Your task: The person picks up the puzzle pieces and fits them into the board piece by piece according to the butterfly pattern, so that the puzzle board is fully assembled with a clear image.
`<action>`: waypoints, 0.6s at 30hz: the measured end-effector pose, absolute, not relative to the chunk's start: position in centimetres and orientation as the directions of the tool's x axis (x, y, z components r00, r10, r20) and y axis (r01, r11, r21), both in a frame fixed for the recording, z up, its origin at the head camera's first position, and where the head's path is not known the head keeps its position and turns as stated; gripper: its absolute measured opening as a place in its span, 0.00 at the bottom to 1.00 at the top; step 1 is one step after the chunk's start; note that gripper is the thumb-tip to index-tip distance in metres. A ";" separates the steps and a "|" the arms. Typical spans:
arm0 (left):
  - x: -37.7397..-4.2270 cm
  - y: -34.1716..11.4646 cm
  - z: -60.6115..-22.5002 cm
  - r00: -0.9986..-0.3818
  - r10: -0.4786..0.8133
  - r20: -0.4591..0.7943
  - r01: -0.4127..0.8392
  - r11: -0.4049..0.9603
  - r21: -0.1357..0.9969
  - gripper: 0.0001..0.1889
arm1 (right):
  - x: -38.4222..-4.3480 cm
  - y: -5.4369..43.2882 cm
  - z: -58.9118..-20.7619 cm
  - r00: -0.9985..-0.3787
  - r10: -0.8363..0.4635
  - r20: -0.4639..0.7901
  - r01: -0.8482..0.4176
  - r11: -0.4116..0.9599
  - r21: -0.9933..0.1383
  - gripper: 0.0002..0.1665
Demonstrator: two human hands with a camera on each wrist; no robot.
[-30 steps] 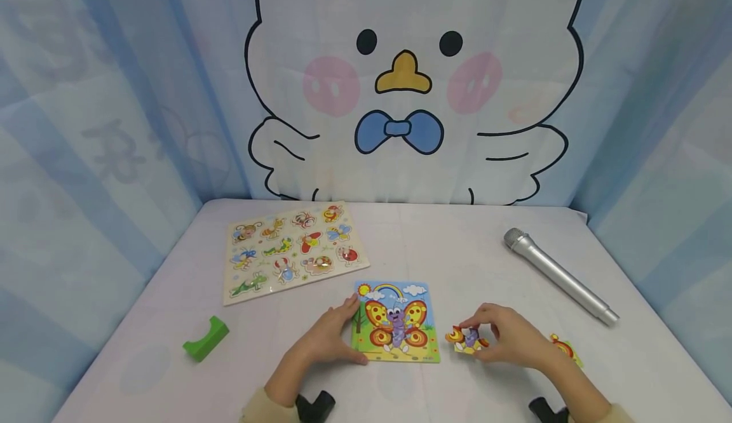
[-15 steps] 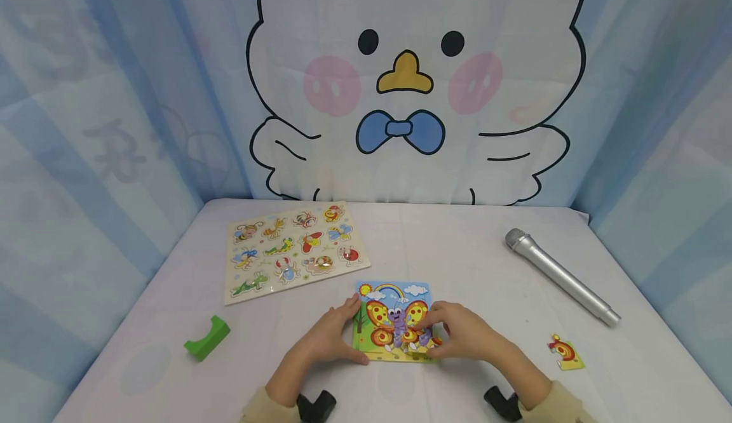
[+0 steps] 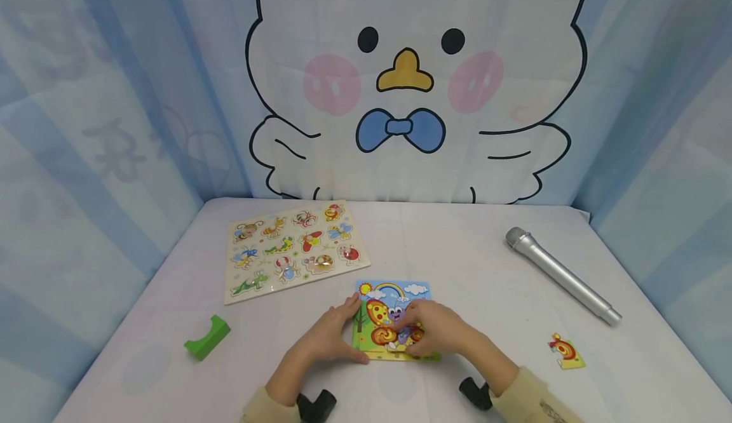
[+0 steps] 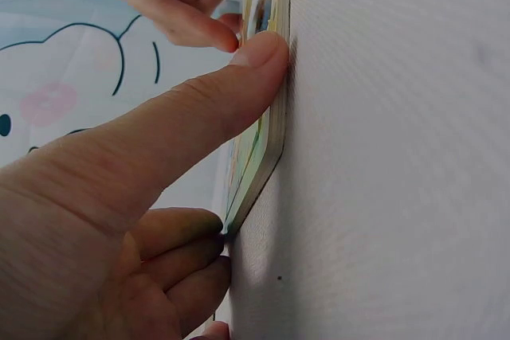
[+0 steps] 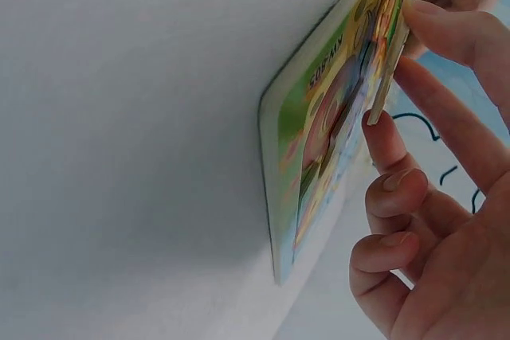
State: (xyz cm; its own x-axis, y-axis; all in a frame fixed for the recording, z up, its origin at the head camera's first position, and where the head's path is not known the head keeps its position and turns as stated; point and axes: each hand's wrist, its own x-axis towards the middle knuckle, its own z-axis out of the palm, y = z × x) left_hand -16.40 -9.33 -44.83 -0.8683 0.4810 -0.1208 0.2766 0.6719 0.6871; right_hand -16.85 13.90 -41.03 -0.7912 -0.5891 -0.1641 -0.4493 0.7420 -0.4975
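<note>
A small square butterfly jigsaw puzzle lies flat on the white table, with a sun and rainbow along its top. My left hand holds it at the left side, the thumb on its near edge and the fingers at the far left. Over its lower middle, my right hand pinches a thin puzzle piece between thumb and fingers. That piece is tilted above the board's face in the right wrist view. The hand covers the butterfly's right wing. A loose puzzle piece with a red and orange swirl lies to the right.
A wooden insect puzzle board lies at the back left. A green arched block is at the left. The silver microphone lies slanted at the right. Behind the table hangs a blue and white curtain.
My right hand has carried the pinched piece leftward from beside the puzzle to over its lower middle. The loose swirl piece, earlier partly behind the forearm, is uncovered. My left hand stays put.
</note>
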 end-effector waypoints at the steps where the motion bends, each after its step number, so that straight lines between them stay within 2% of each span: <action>1: -16.4 -9.3 -44.8 -0.868 0.482 -0.117 0.280 0.671 0.687 0.55 | -16.9 13.7 -41.1 -0.792 -0.585 -0.172 -0.447 0.749 -0.490 0.19; 13: -16.3 -9.3 -44.7 -0.867 0.481 -0.127 0.268 0.665 0.697 0.54 | -16.8 12.6 -41.3 -0.792 -0.588 -0.164 -0.478 0.765 -0.431 0.17; 18: -16.2 -9.2 -44.5 -0.867 0.480 -0.135 0.261 0.667 0.698 0.54 | -16.7 12.4 -41.4 -0.796 -0.583 -0.162 -0.470 0.764 -0.441 0.16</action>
State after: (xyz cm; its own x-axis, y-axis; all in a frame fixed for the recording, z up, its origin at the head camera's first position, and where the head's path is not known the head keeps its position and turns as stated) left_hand -16.24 -9.23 -44.53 -0.8670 0.4797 -0.1350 0.2606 0.6673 0.6977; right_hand -16.70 12.43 -41.39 -0.7961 -0.5830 -0.1619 -0.4700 0.7644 -0.4414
